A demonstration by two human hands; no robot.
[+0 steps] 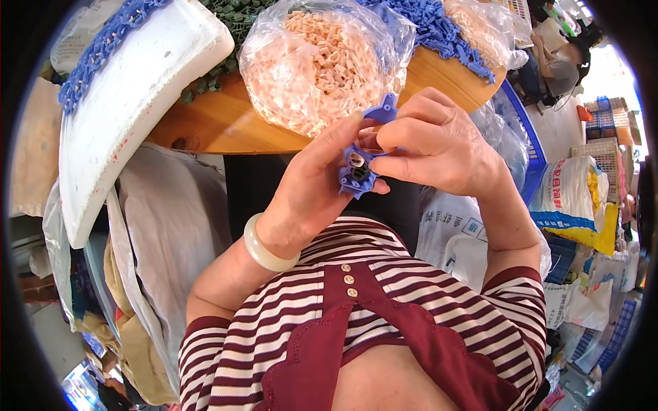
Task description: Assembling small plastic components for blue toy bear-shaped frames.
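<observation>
My left hand [321, 164] is wrapped round a small blue plastic toy part [358, 185]. Set in that part's hollow are a dark green piece [359, 174] and a small whitish round piece [356, 159]. The fingers of my right hand [439, 140] are curled in a pinch against it from the right; whatever lies between their tips is hidden. Just above, a blue pronged plastic piece [382, 109] sticks up between the two hands. I cannot tell whether it joins the part below.
On the wooden table [205, 123] ahead sits a clear bag of small cream pieces [325, 61]. Blue parts [439, 34] heap behind it, dark green ones [236, 24] to its left. A white foam board [137, 103] carries more blue parts. A blue crate [524, 140] stands at right; a person [552, 68] sits beyond.
</observation>
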